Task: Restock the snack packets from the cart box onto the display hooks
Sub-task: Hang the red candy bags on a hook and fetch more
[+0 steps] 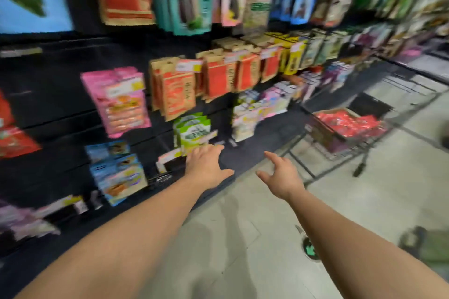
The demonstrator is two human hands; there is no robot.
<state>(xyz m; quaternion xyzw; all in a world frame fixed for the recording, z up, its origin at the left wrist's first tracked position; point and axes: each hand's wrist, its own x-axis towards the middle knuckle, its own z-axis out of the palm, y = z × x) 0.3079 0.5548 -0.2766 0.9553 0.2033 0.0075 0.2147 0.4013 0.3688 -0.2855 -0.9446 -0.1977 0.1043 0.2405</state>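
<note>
While a dark display wall (60, 94) of hanging packets (116, 102) fills the left and a cart (345, 133) with its box (325, 128) of red packets (349, 124) stands ahead right, both hands, left (206, 167) and right (281, 177), reach forward empty, fingers spread.

Shop aisle, view blurred. Floor (267, 238) of pale grey tiles, evenly lit from above. Black display wall (48, 104) along the left. Bright blue panel (29, 14) at upper left.
</note>
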